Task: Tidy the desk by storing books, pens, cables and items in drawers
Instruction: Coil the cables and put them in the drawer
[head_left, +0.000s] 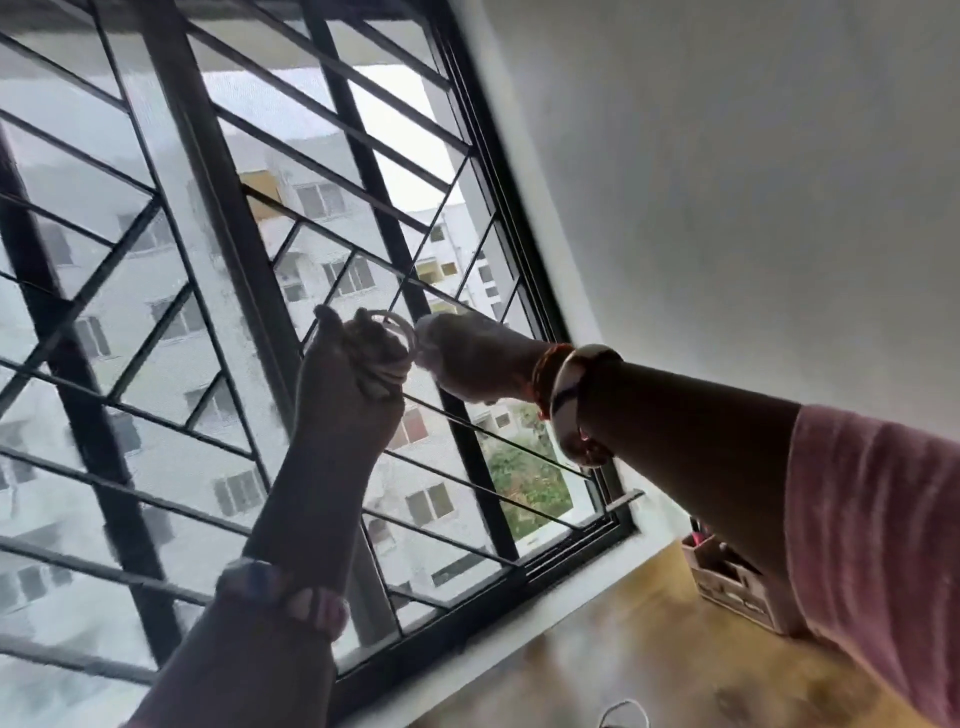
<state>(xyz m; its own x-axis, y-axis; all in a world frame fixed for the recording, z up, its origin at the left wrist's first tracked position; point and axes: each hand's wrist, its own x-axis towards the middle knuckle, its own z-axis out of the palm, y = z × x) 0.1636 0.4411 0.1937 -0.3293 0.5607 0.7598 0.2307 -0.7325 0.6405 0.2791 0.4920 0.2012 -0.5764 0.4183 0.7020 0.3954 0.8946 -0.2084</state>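
Coiling: left hand (349, 364) grips white cable (390, 347) loops, raised before the window (218, 291).
Right hand (470, 358): blurred — touches coil; grip unclear.
Handling: light, floppy — hold bundle's middle.

Backlit window (311, 260) glare, dim silhouetted arms, motion blur, wide-angle tilt.

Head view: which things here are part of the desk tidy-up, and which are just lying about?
Job:
- white cable, coiled, gripped by left hand
- right hand, at the coil
- cable loop on desk
- wooden organiser

Lying about:
- window grille
- wall
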